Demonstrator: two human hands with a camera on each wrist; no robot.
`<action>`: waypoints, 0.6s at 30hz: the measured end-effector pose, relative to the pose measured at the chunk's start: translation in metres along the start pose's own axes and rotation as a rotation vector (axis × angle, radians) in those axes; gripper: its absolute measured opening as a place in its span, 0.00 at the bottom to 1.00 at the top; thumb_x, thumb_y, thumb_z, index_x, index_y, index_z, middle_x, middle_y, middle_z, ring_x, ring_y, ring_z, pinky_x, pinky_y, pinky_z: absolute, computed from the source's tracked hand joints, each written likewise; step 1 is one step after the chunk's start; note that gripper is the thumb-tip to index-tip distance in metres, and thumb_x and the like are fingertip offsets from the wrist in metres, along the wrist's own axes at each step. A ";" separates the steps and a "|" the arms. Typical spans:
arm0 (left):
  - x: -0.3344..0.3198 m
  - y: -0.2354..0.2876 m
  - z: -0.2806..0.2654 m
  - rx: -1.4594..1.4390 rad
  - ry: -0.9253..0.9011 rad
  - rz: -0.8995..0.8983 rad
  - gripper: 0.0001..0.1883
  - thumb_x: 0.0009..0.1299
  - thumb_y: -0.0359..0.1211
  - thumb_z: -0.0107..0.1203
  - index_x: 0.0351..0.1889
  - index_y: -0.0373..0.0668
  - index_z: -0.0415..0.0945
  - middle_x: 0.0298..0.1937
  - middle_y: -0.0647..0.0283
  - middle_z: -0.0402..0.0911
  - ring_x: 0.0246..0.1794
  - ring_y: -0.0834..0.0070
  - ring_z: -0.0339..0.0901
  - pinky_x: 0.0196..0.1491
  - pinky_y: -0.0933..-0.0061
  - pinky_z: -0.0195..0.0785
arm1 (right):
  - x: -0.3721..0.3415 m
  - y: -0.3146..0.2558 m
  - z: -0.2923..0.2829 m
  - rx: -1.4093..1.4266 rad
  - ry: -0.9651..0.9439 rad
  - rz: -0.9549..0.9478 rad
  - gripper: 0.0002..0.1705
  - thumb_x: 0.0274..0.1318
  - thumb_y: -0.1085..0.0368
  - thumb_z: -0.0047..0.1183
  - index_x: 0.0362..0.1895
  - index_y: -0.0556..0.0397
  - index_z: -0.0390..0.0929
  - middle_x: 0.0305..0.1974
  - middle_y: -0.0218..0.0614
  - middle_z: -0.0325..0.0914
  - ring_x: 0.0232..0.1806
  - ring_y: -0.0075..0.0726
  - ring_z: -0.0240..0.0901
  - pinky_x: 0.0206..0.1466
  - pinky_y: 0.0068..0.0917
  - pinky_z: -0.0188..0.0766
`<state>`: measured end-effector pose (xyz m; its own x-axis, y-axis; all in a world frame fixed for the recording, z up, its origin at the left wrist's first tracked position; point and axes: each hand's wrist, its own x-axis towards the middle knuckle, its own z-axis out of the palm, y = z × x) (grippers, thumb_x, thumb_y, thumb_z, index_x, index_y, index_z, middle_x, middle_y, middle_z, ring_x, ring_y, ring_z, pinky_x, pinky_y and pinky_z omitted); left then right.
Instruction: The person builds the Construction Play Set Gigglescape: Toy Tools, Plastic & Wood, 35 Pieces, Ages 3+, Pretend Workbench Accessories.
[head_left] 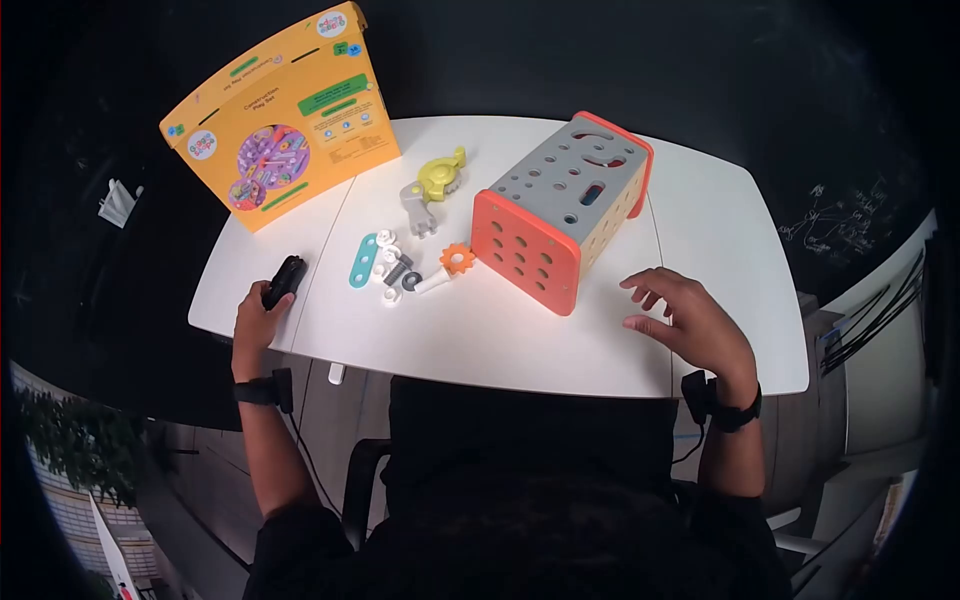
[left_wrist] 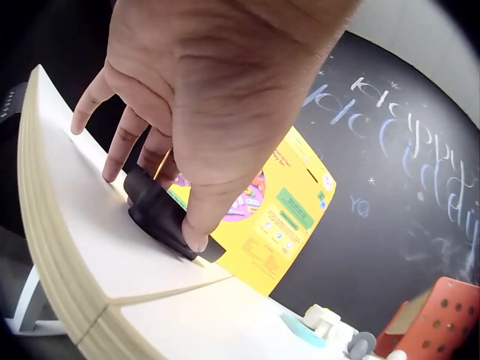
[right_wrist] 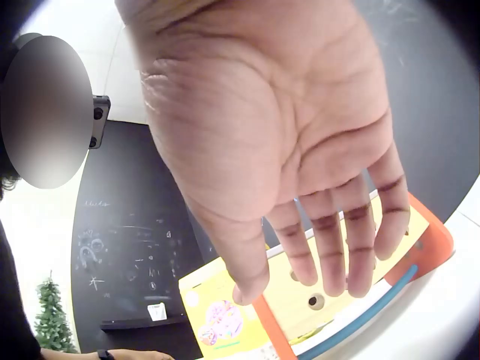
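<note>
The left hand [head_left: 263,318] grips a black object [head_left: 285,282] at the table's left side; in the left wrist view the thumb and fingers lie around this black object [left_wrist: 161,214]. Relaxed and empty, the right hand [head_left: 690,325] hovers over the table's right part, right of a toy workbench [head_left: 525,250] with orange ends and a grey perforated top. In the right wrist view the right hand [right_wrist: 277,127] has its fingers loosely extended, the workbench's side panel [right_wrist: 330,289] beyond them.
A yellow box [head_left: 330,150] stands at the back left. Mid-table lie a teal strip [head_left: 363,262], white pieces [head_left: 386,238], an orange gear [head_left: 457,259], a grey piece [head_left: 418,210] and a yellow-green piece [head_left: 437,178]. The white table's front edge [head_left: 480,377] is near the body.
</note>
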<state>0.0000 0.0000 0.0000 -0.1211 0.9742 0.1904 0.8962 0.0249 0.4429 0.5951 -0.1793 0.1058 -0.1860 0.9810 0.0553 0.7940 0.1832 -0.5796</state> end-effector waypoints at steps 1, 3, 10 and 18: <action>0.000 0.000 0.000 -0.008 -0.021 -0.010 0.34 0.69 0.46 0.72 0.64 0.31 0.76 0.56 0.41 0.85 0.57 0.53 0.84 0.62 0.60 0.75 | -0.001 -0.001 0.000 -0.003 -0.004 0.012 0.25 0.61 0.57 0.71 0.58 0.55 0.82 0.48 0.45 0.85 0.47 0.45 0.83 0.52 0.38 0.80; 0.003 -0.013 0.009 0.030 0.036 0.043 0.37 0.68 0.49 0.72 0.66 0.32 0.74 0.59 0.40 0.83 0.61 0.51 0.82 0.63 0.57 0.74 | -0.001 0.000 0.000 -0.012 -0.006 0.009 0.25 0.61 0.57 0.70 0.58 0.55 0.82 0.49 0.45 0.85 0.47 0.45 0.84 0.52 0.38 0.80; -0.014 0.044 -0.004 0.126 0.248 0.149 0.37 0.69 0.52 0.70 0.68 0.37 0.74 0.63 0.44 0.80 0.67 0.47 0.78 0.65 0.52 0.74 | 0.000 -0.005 0.000 -0.033 0.004 -0.005 0.25 0.61 0.57 0.70 0.58 0.55 0.82 0.49 0.46 0.85 0.47 0.45 0.84 0.52 0.38 0.80; -0.029 0.109 -0.011 -0.024 0.183 0.323 0.25 0.67 0.43 0.73 0.57 0.40 0.81 0.57 0.51 0.85 0.57 0.54 0.83 0.57 0.56 0.74 | 0.010 -0.016 0.008 -0.079 0.117 -0.051 0.28 0.60 0.58 0.70 0.62 0.53 0.78 0.52 0.45 0.82 0.51 0.46 0.82 0.54 0.40 0.80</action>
<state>0.0965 -0.0282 0.0521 0.0901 0.8747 0.4762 0.8906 -0.2848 0.3547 0.5760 -0.1732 0.1087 -0.1621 0.9702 0.1804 0.8289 0.2330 -0.5085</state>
